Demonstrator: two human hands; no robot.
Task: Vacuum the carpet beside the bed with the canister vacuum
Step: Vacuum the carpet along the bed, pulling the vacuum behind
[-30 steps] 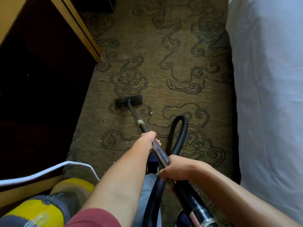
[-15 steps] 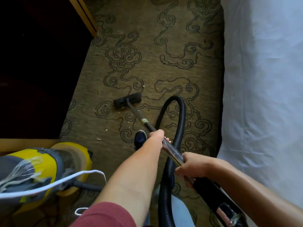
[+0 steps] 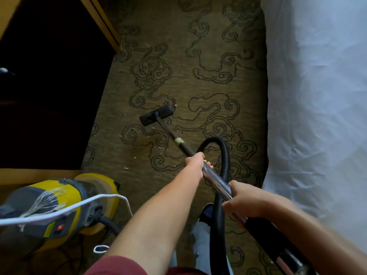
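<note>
A yellow and grey canister vacuum [image 3: 57, 211] stands at the lower left. Its metal wand [image 3: 214, 180] runs from my hands down to a black floor nozzle [image 3: 156, 115] resting on the olive carpet [image 3: 198, 86] with dark swirl patterns. My left hand [image 3: 195, 162] grips the wand further down; my right hand [image 3: 244, 199] grips it near the black handle end [image 3: 272, 238]. The black ribbed hose [image 3: 220, 175] loops up behind the wand. The bed's white sheet [image 3: 317, 96] fills the right side. Small pale crumbs [image 3: 126, 167] lie on the carpet near the nozzle.
A dark wooden cabinet with a light wood edge [image 3: 99, 20] fills the left side. A white cord [image 3: 85, 203] crosses over the canister. My dark shoe [image 3: 205, 212] shows beside the hose, under the wand.
The nozzle slid back toward me over the carpet across the earlier frames. The view has shifted, bringing the canister further into view at the lower left. Both hands keep their grip on the wand.
</note>
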